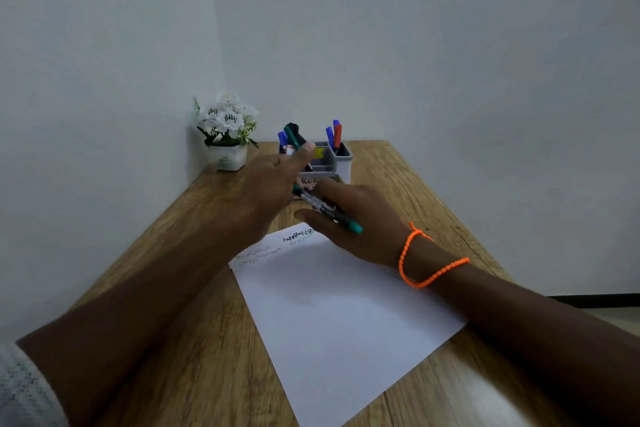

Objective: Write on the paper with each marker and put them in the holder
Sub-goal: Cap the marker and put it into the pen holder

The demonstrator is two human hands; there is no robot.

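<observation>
A white paper lies on the wooden table, with scribbled lines near its far corner. My right hand, an orange bracelet on its wrist, grips a green marker that lies slanted above the paper's far edge. My left hand reaches across, and its curled fingers close on the marker's far, capped end. Just behind the hands stands a grey holder. Blue, green and black markers stand in its left part. Blue and red markers stand in its right cup.
A small white pot of white flowers sits in the far left corner against the wall. Walls close off the table's left and far sides. The table's right edge runs open to the floor.
</observation>
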